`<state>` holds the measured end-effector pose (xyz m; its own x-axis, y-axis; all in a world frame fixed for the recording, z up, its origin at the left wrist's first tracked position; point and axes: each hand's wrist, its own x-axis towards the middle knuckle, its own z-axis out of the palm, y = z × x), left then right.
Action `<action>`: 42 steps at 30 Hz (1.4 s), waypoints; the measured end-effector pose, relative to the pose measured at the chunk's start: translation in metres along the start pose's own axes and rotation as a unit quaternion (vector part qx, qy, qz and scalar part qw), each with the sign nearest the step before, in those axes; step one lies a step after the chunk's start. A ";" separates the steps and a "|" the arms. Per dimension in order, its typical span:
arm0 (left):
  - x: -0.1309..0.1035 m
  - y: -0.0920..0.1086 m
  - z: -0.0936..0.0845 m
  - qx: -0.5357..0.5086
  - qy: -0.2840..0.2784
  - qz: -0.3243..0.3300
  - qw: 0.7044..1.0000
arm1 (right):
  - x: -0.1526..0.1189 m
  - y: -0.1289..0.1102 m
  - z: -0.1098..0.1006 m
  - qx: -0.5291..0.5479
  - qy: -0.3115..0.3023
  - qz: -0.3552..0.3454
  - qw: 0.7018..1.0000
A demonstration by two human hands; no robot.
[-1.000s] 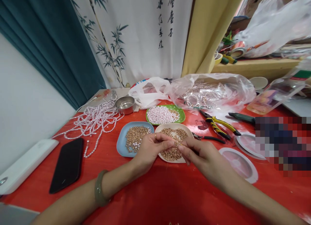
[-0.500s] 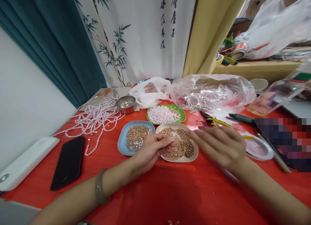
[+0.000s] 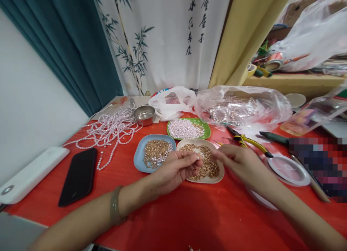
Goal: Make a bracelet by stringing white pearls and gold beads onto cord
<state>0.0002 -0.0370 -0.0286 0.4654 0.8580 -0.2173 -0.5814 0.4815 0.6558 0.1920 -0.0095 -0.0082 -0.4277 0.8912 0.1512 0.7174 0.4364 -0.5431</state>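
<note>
My left hand (image 3: 175, 169) is closed in a pinch over the cream dish (image 3: 187, 180). A small white bead (image 3: 197, 157) shows at its fingertips. My right hand (image 3: 241, 164) is just to the right, fingers pressed together above the dish's right edge; whatever they hold is too small to make out. Small gold beads (image 3: 210, 168) lie in the cream dish. Left of it, a blue dish (image 3: 139, 164) has gold pieces mixed with pearly beads. Behind both stands a green dish (image 3: 208, 132) of pale pearl beads (image 3: 181, 129).
Bead strings (image 3: 114, 128) and a metal tin (image 3: 144, 115) lie at back left, a black phone (image 3: 78, 177) in front. On the right are yellow-handled pliers (image 3: 255, 144) and a white spool (image 3: 288, 169). A plastic bag (image 3: 241, 106) of bead strings lies behind.
My right hand has gone from flat, outstretched fingers to a pinch beside the left hand. My left hand keeps its pinch. The whole view has shifted slightly.
</note>
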 end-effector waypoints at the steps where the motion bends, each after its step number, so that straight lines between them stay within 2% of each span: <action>1: 0.000 0.000 0.001 0.001 -0.012 0.002 1.000 | -0.002 -0.011 0.001 0.111 -0.062 0.006 0.992; 2: -0.001 0.000 0.001 0.004 -0.023 0.003 1.000 | -0.004 -0.019 0.004 0.209 -0.113 0.017 0.971; 3: -0.001 0.000 0.002 0.007 -0.034 0.003 0.999 | -0.005 -0.024 0.008 0.283 -0.117 0.038 0.951; 5: -0.001 -0.001 0.002 0.017 -0.043 -0.001 0.999 | -0.007 -0.029 0.017 0.401 -0.077 0.097 0.907; 7: -0.001 -0.003 0.001 0.024 -0.038 -0.010 0.999 | -0.007 -0.027 0.025 0.471 -0.024 0.145 0.870; 10: 0.000 -0.006 -0.001 0.032 -0.029 -0.017 0.999 | -0.007 -0.025 0.029 0.517 0.023 0.169 0.839; 15: 0.000 -0.004 -0.001 0.039 -0.008 0.042 0.998 | -0.007 -0.024 0.018 0.524 0.134 0.141 0.829; 18: 0.002 -0.002 -0.001 0.034 0.002 0.053 0.998 | -0.008 -0.024 0.013 0.529 0.156 0.136 0.823; 22: 0.004 -0.002 -0.003 0.025 0.006 0.053 0.998 | -0.011 -0.031 0.015 0.515 0.100 0.149 0.838; 26: 0.004 -0.002 -0.003 0.030 0.002 0.060 0.998 | -0.015 -0.043 0.018 0.498 -0.008 0.145 0.855; 29: 0.004 -0.001 -0.002 0.032 0.005 0.058 0.998 | -0.017 -0.047 0.019 0.493 -0.067 0.155 0.853; 32: 0.004 0.000 -0.003 0.037 0.006 0.053 0.998 | -0.017 -0.047 0.021 0.515 -0.077 0.178 0.835; 37: 0.004 -0.001 -0.005 0.033 0.007 0.047 0.998 | -0.015 -0.044 0.025 0.572 -0.064 0.229 0.785; 42: 0.005 -0.002 -0.005 0.027 0.008 0.054 0.998 | -0.014 -0.044 0.026 0.577 -0.038 0.237 0.781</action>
<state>0.0001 -0.0333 -0.0352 0.3903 0.9077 -0.1542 -0.5902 0.3752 0.7148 0.1520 -0.0439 -0.0079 -0.3265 0.8898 -0.3189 -0.1492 -0.3817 -0.9122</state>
